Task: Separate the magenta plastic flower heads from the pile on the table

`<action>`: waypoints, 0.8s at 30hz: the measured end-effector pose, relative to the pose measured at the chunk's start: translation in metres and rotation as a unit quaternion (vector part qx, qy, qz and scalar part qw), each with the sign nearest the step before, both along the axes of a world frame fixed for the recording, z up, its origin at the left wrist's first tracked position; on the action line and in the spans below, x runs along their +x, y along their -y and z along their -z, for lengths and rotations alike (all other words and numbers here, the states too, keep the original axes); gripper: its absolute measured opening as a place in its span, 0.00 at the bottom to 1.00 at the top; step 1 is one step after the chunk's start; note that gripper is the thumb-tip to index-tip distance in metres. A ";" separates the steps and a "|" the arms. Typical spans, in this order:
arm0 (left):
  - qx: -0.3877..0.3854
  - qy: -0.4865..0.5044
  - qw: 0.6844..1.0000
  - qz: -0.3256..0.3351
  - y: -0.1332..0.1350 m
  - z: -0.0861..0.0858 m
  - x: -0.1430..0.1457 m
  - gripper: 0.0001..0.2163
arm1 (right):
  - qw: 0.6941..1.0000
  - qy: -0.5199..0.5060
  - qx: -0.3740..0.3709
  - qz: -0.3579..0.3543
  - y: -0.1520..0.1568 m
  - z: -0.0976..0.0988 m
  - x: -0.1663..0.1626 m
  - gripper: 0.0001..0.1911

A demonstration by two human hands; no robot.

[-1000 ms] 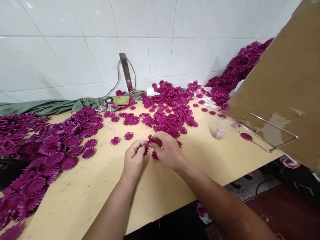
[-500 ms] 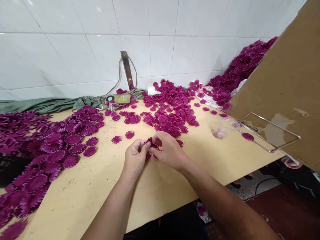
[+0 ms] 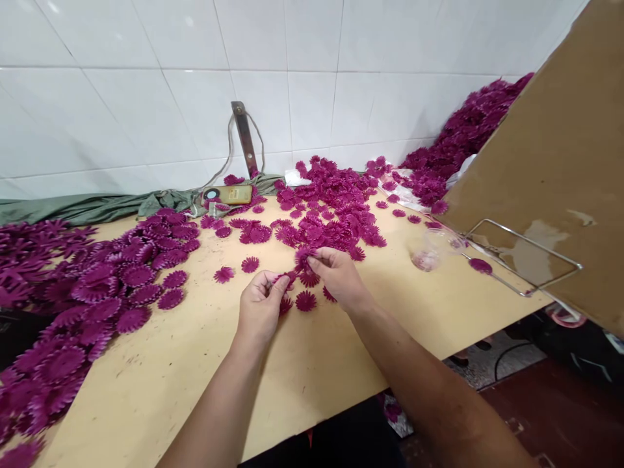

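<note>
Between the thumb and fingers of my left hand (image 3: 262, 302) is a purple fabric flower piece (image 3: 288, 279). Slightly higher and to its right, my right hand (image 3: 337, 273) pinches another purple flower piece (image 3: 303, 257) by its edge. The two hands are apart. Below them, a loose round flower piece (image 3: 306, 301) with a fringed edge lies on the tabletop. Just beyond my hands spreads a heap of similar flower pieces (image 3: 336, 208). Two single ones lie to the left of my fingers.
A long pile of flower pieces (image 3: 104, 292) covers the table's left side. At right are a clear plastic cup (image 3: 426, 259), a bent metal wire stand (image 3: 526, 240) and a large cardboard sheet (image 3: 546, 162). A phone (image 3: 229, 194) rests on green cloth by the tiled wall.
My hands were together over the flower pieces and have now drawn apart, the right one moving up and to the right with a piece. Pieces below them have come into view.
</note>
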State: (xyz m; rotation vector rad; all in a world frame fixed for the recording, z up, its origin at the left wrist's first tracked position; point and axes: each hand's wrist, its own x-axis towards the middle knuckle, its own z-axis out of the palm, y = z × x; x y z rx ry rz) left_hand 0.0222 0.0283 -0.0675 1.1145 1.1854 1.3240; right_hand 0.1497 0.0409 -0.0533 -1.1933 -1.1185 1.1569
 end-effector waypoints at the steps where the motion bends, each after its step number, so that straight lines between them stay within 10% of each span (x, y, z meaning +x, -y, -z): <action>1: 0.005 -0.002 1.000 -0.007 0.000 0.000 0.002 0.11 | 1.000 -0.022 -0.006 0.015 -0.002 0.000 0.000 0.04; 9: 0.012 -0.008 0.994 -0.112 -0.006 0.005 -0.009 0.11 | 0.966 -0.132 -0.035 0.221 -0.019 -0.012 0.030 0.06; 15: 0.050 -0.123 0.987 -0.092 -0.006 0.008 -0.003 0.13 | 0.996 0.058 0.063 0.029 0.002 -0.015 0.014 0.01; 24: -0.011 0.023 0.997 0.077 0.003 -0.004 -0.004 0.16 | 0.925 0.347 0.155 0.015 0.020 -0.005 -0.012 0.05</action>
